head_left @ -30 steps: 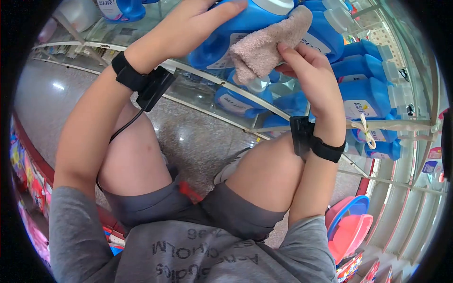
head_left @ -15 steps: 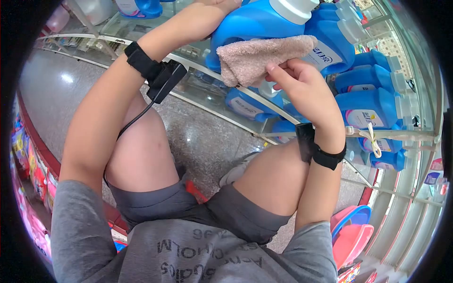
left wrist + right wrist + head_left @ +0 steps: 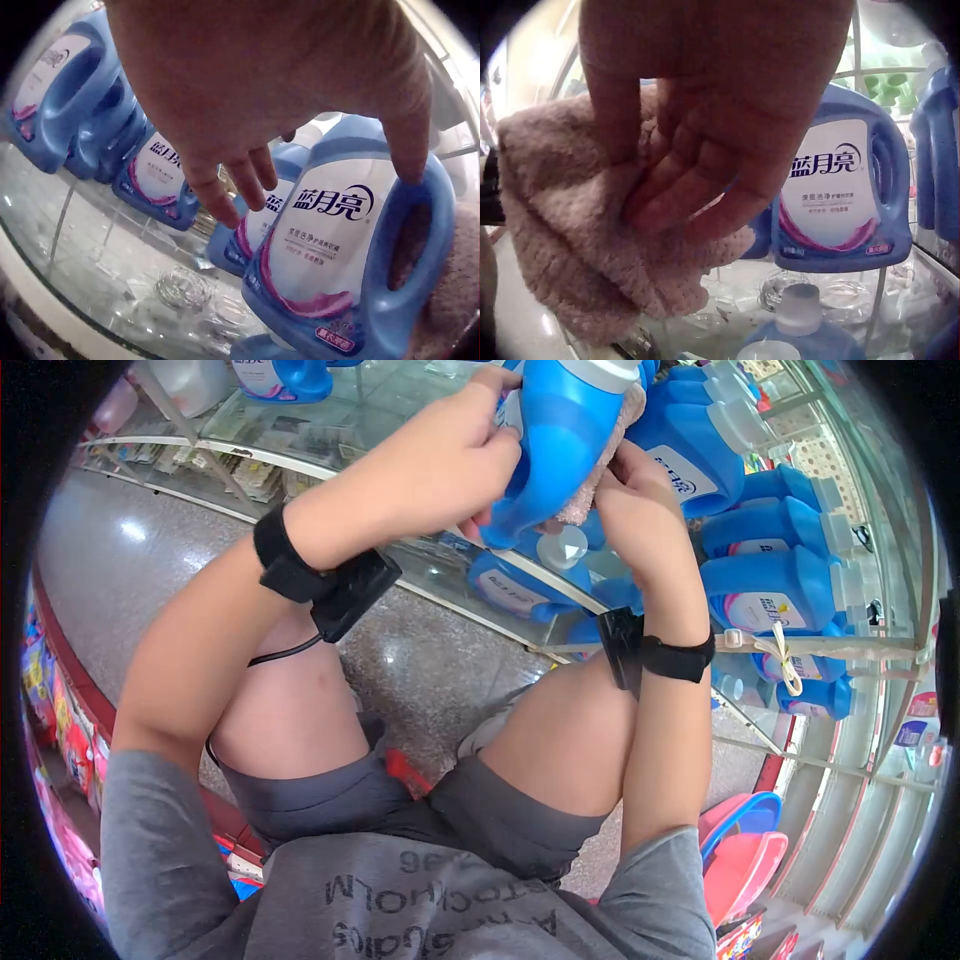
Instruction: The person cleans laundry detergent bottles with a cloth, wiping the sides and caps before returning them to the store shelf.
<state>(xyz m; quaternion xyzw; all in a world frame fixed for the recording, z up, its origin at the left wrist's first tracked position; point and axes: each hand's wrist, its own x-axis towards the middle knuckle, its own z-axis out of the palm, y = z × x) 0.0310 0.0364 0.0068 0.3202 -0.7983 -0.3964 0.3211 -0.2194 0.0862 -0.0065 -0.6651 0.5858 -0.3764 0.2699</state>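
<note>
In the head view, my left hand [image 3: 440, 472] grips a blue laundry detergent bottle [image 3: 570, 435] with a white cap, which leans over the shelf front. Its thumb lies against a handled bottle [image 3: 315, 225] with a white label in the left wrist view. My right hand [image 3: 645, 505] holds a pinkish-beige towel [image 3: 580, 508] against the far side of the bottle, which hides much of it. The right wrist view shows thumb and fingers pinching the bunched towel [image 3: 570, 217], with another labelled detergent bottle [image 3: 832, 180] behind it.
More blue detergent bottles [image 3: 770, 595] crowd the shelves at right. A glass shelf [image 3: 290, 430] with a white metal edge runs in front of me. Pink and blue plastic basins [image 3: 740, 850] stand at lower right. A cord [image 3: 790, 660] is tied on the rail.
The bottle has turned and tilted, showing a narrower side. My left hand has come lower and nearer, onto its side. The towel has gone from its near face to behind it.
</note>
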